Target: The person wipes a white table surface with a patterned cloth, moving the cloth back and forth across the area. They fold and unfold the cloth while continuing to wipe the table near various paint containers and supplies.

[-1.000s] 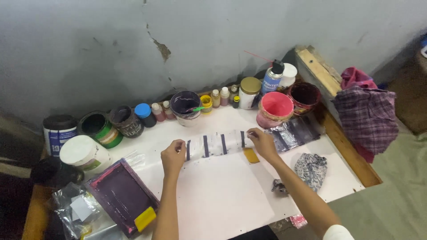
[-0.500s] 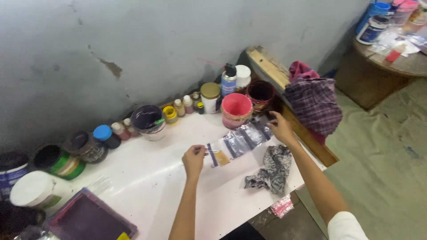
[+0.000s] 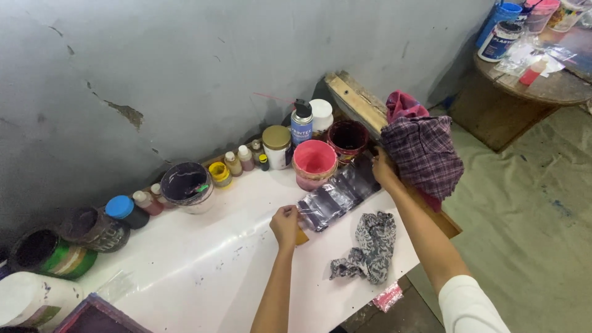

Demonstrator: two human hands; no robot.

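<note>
Film strip, a glossy, ink-smeared length of clear sheet, lies stretched between the two hands on the white tabletop. The left hand pinches its near end with fingers curled shut, and a small yellow-brown piece shows just under that hand. The right hand grips the far end, beside the plaid cloth draped over the table's edge; its fingers are closed on the strip, though the fingertips themselves are hard to make out.

Judging from the grip at both ends, the step in hand is carrying or laying out the strip flat. A next move would call for even tension at both ends, so the sheet neither buckles nor drags its inked face across the table.

Just beyond the strip, between the hands, stands a pink tub, with a dark red tub and a blue spray can behind it. Below the right forearm lies a crumpled patterned rag. Farther out past the left hand, a row of small bottles and ink pots lines the grey wall, among them a purple-stained bowl.
</note>
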